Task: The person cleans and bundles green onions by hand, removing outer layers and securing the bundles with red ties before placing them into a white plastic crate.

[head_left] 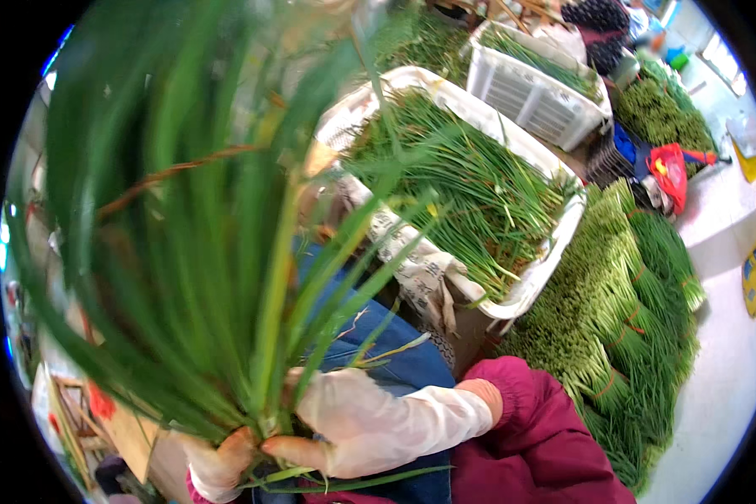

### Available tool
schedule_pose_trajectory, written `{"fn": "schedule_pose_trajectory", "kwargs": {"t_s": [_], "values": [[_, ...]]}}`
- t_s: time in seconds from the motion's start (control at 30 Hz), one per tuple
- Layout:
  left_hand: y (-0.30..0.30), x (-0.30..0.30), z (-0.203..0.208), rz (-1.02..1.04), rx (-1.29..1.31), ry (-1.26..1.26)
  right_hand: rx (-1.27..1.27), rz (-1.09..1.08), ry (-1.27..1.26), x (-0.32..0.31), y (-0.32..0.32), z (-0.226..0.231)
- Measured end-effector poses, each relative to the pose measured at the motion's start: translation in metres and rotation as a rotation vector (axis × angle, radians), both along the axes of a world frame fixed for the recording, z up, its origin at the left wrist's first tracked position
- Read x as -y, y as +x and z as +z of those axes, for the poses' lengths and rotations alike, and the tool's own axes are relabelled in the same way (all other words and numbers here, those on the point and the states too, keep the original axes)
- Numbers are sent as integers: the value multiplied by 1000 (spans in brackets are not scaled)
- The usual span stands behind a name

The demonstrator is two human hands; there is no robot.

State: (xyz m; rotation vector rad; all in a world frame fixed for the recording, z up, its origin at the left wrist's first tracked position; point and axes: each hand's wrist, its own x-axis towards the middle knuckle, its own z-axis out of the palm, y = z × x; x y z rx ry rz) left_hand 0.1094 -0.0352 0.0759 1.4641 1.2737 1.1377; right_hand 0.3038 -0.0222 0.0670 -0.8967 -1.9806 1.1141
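A large bunch of garlic chives rises in front of me, its long flat leaves fanning upward and blurred near the top. At its base my left hand, in a whitish glove with fingers showing bare, is closed round the stems. My right hand, gloved the same way under a maroon sleeve, comes from the right and pinches the bunch at the same spot. Both sets of fingertips nearly meet there. A reddish-brown dry leaf and some yellowed blades hang among the green ones. Several loose leaves stick out below and beside the right hand.
A white plastic crate of loose chives stands beyond my knees, a cloth over its near edge. Behind it is another white crate. Tied chive bundles are piled at the right on the pale floor. A red bag lies farther back.
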Motion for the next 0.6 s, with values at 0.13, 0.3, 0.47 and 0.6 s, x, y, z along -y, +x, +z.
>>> {"fn": "schedule_pose_trajectory", "kwargs": {"t_s": [0.13, 0.3, 0.47, 0.6], "values": [[-47, 39, -2, 339, 132, 98, -373, 183, 153, -20, -65, 12], [-80, 62, -18, 498, 178, -31, -139, 482, -175, -28, -120, -9], [-93, 88, -62, 486, 544, -415, 188, 599, -897, -13, -148, -78], [-110, 107, -96, 382, 494, -482, 424, 617, -937, -26, -138, -80]]}}
